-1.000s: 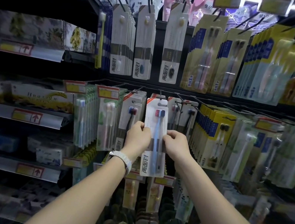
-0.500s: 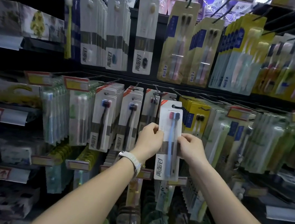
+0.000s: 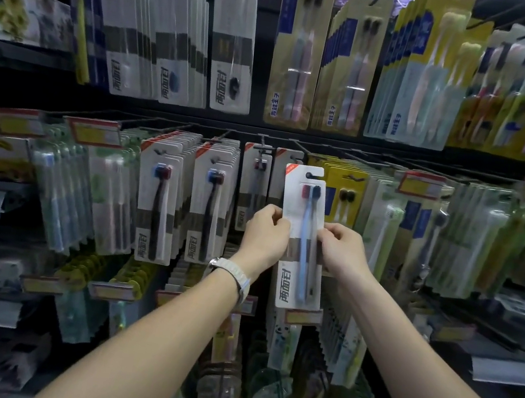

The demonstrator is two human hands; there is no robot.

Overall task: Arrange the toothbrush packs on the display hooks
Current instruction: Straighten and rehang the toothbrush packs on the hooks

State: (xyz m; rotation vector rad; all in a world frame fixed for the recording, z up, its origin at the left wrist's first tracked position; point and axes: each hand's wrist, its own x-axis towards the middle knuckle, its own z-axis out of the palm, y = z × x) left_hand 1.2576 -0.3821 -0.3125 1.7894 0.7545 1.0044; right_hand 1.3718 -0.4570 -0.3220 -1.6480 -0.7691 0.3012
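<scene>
Toothbrush pack (image 3: 302,237), white card with a red-headed and a dark-headed brush under the blister, sits upright between your two hands in front of the middle row of hooks. Your left hand (image 3: 264,234) pinches its left edge about halfway up, fingers curled round the card; your right hand (image 3: 343,248) pinches the right edge at the same height. Neither hand is near the hang hole (image 3: 310,174) at the top, and that is the first risk: you steer the hole from the card's middle, so a small twist at your fingers swings the top off line and it can miss the hook tip.

Just behind and to the left, a thinly stocked hook (image 3: 263,145) carries matching white packs (image 3: 253,187), and the same kind hangs behind the card you hold. Which hook you mean to use cannot be told. Immediately right hang the yellow packs (image 3: 345,195); drift that way and the pack lands on the wrong product's peg, or its corner catches their fronts and sets them swinging.

Squeeze too hard and the thin card may bow, tilting the hole. The price tag (image 3: 421,185) further right and the full white rows (image 3: 209,197) to the left leave little sideways room for correction.
</scene>
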